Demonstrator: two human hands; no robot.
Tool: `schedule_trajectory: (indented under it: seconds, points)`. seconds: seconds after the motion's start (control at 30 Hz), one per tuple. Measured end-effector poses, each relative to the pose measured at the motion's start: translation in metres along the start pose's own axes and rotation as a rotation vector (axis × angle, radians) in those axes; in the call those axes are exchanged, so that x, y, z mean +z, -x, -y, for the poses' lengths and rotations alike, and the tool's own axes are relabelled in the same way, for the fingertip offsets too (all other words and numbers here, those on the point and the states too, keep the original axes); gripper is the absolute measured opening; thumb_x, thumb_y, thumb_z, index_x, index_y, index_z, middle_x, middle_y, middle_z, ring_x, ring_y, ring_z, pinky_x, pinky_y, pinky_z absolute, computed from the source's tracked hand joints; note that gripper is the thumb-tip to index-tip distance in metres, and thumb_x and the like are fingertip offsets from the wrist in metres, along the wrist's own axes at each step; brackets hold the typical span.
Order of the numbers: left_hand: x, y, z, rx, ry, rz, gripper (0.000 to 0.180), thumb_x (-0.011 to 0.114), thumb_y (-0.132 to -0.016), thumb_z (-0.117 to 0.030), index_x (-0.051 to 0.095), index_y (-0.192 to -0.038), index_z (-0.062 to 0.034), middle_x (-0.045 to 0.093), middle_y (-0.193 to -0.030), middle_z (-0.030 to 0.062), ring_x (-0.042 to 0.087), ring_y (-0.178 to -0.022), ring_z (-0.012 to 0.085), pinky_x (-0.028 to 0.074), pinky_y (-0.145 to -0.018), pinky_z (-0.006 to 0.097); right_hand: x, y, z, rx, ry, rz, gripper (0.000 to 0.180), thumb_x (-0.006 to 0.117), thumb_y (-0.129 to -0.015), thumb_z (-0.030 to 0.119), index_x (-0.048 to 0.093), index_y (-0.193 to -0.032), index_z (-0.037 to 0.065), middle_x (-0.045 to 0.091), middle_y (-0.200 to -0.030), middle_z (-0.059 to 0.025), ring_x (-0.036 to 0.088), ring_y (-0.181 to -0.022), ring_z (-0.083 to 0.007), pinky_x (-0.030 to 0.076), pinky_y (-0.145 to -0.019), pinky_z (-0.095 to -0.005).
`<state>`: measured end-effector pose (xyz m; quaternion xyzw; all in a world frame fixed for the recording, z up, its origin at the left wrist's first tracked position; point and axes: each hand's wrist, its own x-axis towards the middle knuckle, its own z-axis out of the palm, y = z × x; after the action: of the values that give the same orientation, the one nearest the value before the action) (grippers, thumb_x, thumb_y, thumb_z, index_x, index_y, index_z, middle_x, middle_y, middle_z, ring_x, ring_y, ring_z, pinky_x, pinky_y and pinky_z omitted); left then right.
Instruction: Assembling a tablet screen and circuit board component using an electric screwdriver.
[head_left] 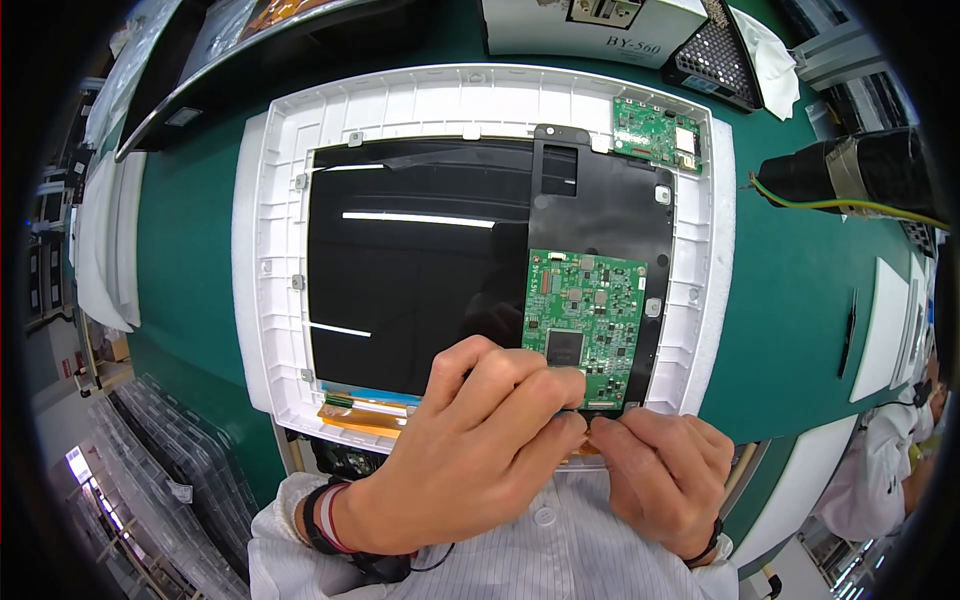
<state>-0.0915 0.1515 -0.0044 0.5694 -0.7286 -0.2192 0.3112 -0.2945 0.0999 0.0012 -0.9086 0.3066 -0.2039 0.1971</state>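
- The orange flex cable (365,418) runs along the near edge of the black display panel (415,290); its right end sits pinched between both hands, just below the large green circuit board (585,325).
- The left hand (470,455) curls closed, fingertips pressed on the cable end; the right hand (665,470) grips it from the right.
- The step looks like seating the cable into the board's near edge; that calls for square alignment and a gentle push.
- The white frame (270,270) holds the panel, a black plate (600,210) and a small green board (657,133) at its far right corner.
- It lies on the green desk (190,230).
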Motion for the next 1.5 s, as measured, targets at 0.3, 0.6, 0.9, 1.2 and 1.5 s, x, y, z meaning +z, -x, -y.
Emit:
schedule_trajectory:
  seconds: [0.3, 0.6, 0.9, 1.2, 1.5]
  points:
    - [0.001, 0.004, 0.0, -0.02, -0.129, -0.03, 0.022, 0.079, -0.064, -0.017, 0.078, -0.086, -0.0162, 0.063, -0.092, -0.0052, 0.055, -0.086, 0.0188, 0.038, -0.083, 0.04, -0.001, 0.002, 0.009, 0.119, 0.064, 0.023, 0.033, 0.08, -0.067, -0.001, 0.08, -0.1, 0.004, 0.069, -0.086, -0.0046, 0.059, -0.06, -0.0125, 0.04, -0.049, -0.0264]
    - [0.001, 0.001, -0.002, -0.018, -0.146, -0.052, 0.025, 0.081, -0.064, -0.02, 0.08, -0.088, -0.016, 0.065, -0.083, -0.0061, 0.056, -0.079, 0.0162, 0.037, -0.082, 0.04, 0.004, 0.005, 0.01, 0.13, 0.06, -0.065, 0.029, 0.078, -0.071, -0.003, 0.079, -0.099, 0.006, 0.072, -0.089, -0.0036, 0.057, -0.057, -0.0084, 0.032, -0.046, -0.0247]
    - [0.003, 0.001, 0.002, -0.009, -0.116, -0.101, 0.02, 0.082, -0.067, -0.021, 0.08, -0.085, -0.0155, 0.065, -0.077, -0.0062, 0.056, -0.071, 0.0146, 0.037, -0.078, 0.037, 0.003, 0.007, 0.011, 0.154, 0.034, -0.045, 0.031, 0.078, -0.071, -0.003, 0.078, -0.101, 0.005, 0.072, -0.089, -0.0042, 0.058, -0.057, -0.0096, 0.034, -0.047, -0.0256]
    - [0.004, 0.002, 0.004, 0.0, -0.097, -0.111, 0.019, 0.083, -0.066, -0.021, 0.08, -0.084, -0.0141, 0.065, -0.077, -0.0056, 0.056, -0.07, 0.0145, 0.037, -0.077, 0.038, 0.004, 0.007, 0.019, 0.227, 0.03, -0.042, 0.035, 0.078, -0.071, -0.004, 0.078, -0.105, 0.004, 0.072, -0.09, -0.0069, 0.06, -0.059, -0.0129, 0.037, -0.048, -0.027]
    - [0.002, 0.002, 0.003, -0.009, -0.085, -0.084, 0.023, 0.083, -0.064, -0.021, 0.081, -0.085, -0.0137, 0.066, -0.078, -0.005, 0.057, -0.07, 0.0148, 0.038, -0.076, 0.037, 0.008, 0.001, 0.026, 0.364, -0.031, -0.127, 0.028, 0.087, -0.073, 0.001, 0.074, -0.098, 0.005, 0.074, -0.083, -0.0083, 0.066, -0.059, -0.0162, 0.041, -0.049, -0.0261]
